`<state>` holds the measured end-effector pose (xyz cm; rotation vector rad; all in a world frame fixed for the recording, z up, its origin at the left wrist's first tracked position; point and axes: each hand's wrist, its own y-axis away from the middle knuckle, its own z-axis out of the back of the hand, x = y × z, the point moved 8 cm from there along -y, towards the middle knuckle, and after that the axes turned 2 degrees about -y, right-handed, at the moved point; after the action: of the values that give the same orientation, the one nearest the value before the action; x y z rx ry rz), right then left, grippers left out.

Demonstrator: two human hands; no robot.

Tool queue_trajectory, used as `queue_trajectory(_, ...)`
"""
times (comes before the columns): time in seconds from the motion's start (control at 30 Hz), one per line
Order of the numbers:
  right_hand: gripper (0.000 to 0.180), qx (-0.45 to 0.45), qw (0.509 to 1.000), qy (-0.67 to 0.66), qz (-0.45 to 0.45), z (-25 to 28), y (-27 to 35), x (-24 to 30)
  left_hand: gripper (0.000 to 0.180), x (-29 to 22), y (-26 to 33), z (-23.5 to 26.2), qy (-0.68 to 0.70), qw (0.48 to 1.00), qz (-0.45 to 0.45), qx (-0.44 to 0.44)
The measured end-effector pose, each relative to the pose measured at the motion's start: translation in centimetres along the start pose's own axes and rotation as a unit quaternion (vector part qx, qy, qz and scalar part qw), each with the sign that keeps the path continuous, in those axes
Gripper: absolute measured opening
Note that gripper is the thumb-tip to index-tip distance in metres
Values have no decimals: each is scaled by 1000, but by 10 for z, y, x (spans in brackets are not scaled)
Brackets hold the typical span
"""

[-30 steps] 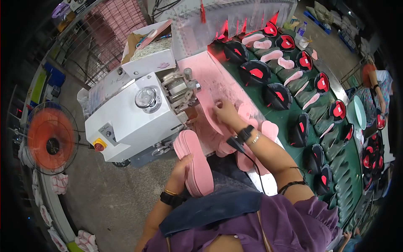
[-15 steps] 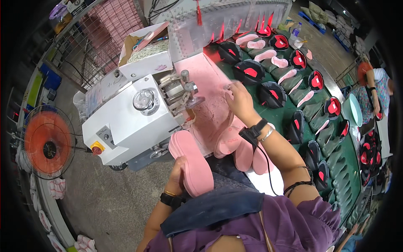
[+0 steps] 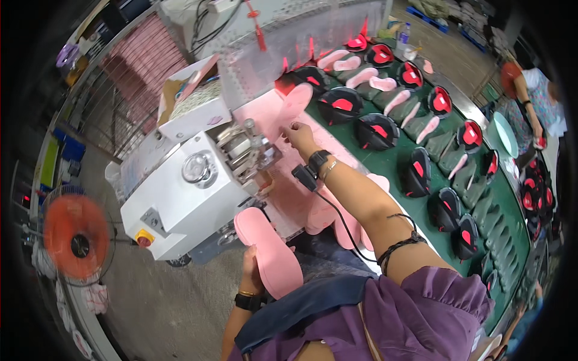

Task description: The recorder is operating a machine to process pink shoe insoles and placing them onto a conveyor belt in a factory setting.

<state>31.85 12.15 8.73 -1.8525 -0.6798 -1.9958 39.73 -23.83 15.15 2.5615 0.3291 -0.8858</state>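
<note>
My left hand (image 3: 251,269) is closed around the side of a thick pink shoe sole (image 3: 271,253), which tilts upward in front of my lap. My right hand (image 3: 302,138) reaches over the pink worktop (image 3: 295,174), its fingers bent together. Just beyond the fingertips stands a flat pink sole (image 3: 296,103), slanting up. Whether the fingers touch it or hold something small cannot be made out. Left of my right hand is a white machine (image 3: 180,192) with a metal head (image 3: 253,150). More pink soles (image 3: 346,225) lean together under my right forearm.
A green table (image 3: 385,159) on the right carries rows of dark shoe uppers (image 3: 376,131) and pink insoles. A white box (image 3: 195,114) of cords stands behind the machine. An orange fan (image 3: 77,237) is at left. Another person (image 3: 530,102) works at far right.
My right hand has moved left and farther out over the worktop. A flat pink sole now shows beyond it. The sole in my left hand has turned to show its broad face.
</note>
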Motion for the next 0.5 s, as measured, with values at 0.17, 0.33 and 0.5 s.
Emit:
queue_trajectory(0.17, 22, -145, 986, -36, 68, 159, 78, 47, 85, 9, -6, -10, 3, 1000, 15, 1)
queue_trajectory(0.33, 23, -402, 910, 99, 20, 425, 187, 14, 78, 40, -35, 39, -27, 1000, 4, -6)
queue_trajectory(0.5, 36, -581, 740, 338, -34, 641, 329, -37, 77, 35, -38, -16, -105, 994, 13, -18)
